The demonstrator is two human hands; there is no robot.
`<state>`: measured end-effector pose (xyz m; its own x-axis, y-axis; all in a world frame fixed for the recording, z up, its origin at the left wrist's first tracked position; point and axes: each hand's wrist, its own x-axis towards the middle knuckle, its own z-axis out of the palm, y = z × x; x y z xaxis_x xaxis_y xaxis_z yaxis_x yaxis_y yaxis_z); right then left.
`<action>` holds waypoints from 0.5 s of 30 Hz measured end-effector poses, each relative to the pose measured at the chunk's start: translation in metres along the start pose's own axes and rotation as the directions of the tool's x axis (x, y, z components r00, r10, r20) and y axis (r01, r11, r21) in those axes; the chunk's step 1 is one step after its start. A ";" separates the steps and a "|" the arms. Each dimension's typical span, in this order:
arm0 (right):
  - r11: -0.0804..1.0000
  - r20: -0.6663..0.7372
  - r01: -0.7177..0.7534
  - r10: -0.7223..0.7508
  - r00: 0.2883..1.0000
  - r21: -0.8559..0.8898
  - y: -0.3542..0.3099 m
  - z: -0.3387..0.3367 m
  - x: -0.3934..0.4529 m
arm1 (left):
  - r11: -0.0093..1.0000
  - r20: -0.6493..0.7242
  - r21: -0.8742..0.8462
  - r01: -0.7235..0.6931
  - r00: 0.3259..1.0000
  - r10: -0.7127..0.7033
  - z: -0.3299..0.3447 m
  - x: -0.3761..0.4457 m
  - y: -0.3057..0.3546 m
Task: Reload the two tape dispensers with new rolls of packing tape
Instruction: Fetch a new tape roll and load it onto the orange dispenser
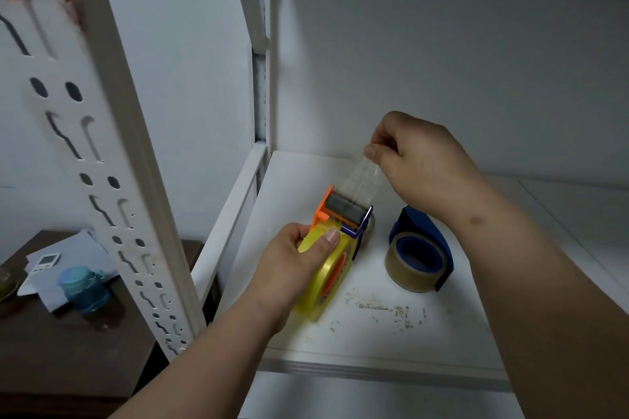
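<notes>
An orange tape dispenser (343,211) carrying a yellowish roll of packing tape (326,279) stands on the white shelf (374,333). My left hand (299,258) grips the roll and dispenser from the left side. My right hand (415,153) pinches the free end of the clear tape strip (362,180), drawn up and away from the dispenser's cutter. To the right stands a blue tape dispenser (425,241) with a tan roll (405,272) on it, touched by neither hand.
A white slotted upright post (112,153) rises at left. Beyond it a dark wooden table (68,343) holds papers, a small white timer (44,262) and a blue bottle (85,286). The shelf surface shows scuffed marks near its front edge.
</notes>
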<state>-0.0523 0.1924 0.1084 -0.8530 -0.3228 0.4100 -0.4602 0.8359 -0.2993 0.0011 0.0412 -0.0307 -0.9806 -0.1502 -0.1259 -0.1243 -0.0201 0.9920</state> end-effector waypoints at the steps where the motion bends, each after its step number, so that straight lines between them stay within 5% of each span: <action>1: 1.000 -0.002 -0.002 0.002 1.000 0.016 0.000 0.000 -0.001 | 1.000 -0.009 0.000 -0.003 1.000 0.003 0.000 0.000 0.000; 15: 0.993 -0.072 0.109 -0.105 0.992 0.043 -0.008 -0.002 -0.009 | 0.995 -0.058 0.062 -0.074 0.995 0.077 -0.005 0.006 -0.004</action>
<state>-0.0409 0.1898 0.1088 -0.7800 -0.3763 0.5000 -0.5602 0.7760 -0.2899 -0.0037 0.0356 -0.0354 -0.9768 -0.2085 -0.0485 -0.0607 0.0523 0.9968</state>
